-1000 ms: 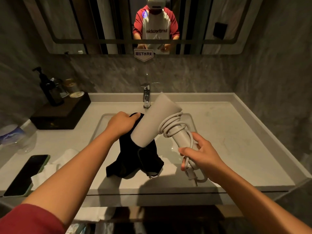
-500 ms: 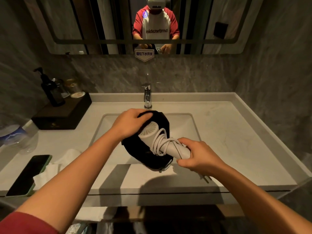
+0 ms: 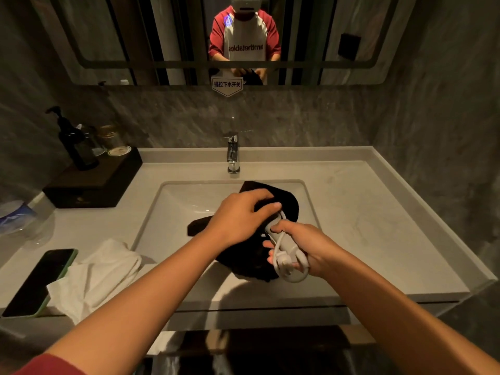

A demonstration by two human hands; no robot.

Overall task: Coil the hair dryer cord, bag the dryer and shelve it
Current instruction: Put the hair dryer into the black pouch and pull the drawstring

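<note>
Bagging is where this is at, I reckon. Both hands are up over the sink (image 3: 184, 201) set in the desk (image 3: 373, 220), so nothing's resting on anything. The black bag (image 3: 286, 201) hangs under and just past the left hand (image 3: 240, 216), whose fingers are curled over the bag's rim, pulling it round the dryer. The hair dryer (image 3: 287, 247) has its head end hidden inside the bag. Only the handle sticks out, and the right hand (image 3: 311, 243) is wrapped tight round it. The cord (image 3: 296, 280) loops out below that right hand, and the plug (image 3: 282, 262) sits against the handle just under its fingers.

Coiling looks done, though I can't see the wraps inside the bag. Next move, my guess: right hand shoves the handle, loose loop and plug in past the left hand's fingers while the left holds the mouth open. Watch that loop snagging on the rim. No shelf in view.
</note>
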